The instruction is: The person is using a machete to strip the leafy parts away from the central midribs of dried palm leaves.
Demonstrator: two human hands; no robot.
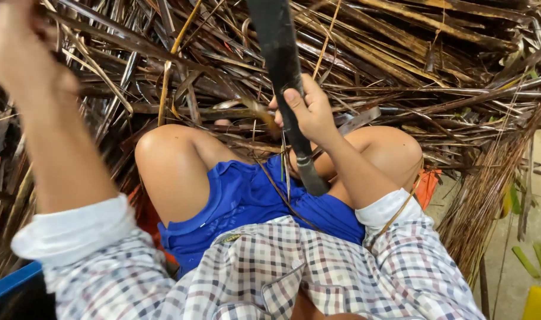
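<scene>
Fronds [400, 65], dry and brown, lie heaped over the floor in front of the seated person and around the bare knees. A long dark blade [280, 53] rises from the lap, its handle end resting near the blue shorts [246, 195]. The right hand [309, 112] has its fingers closed round it. The left hand [13, 41], raised and blurred, I cannot tell whether clenched. A slip could bring the edge onto a thigh.
</scene>
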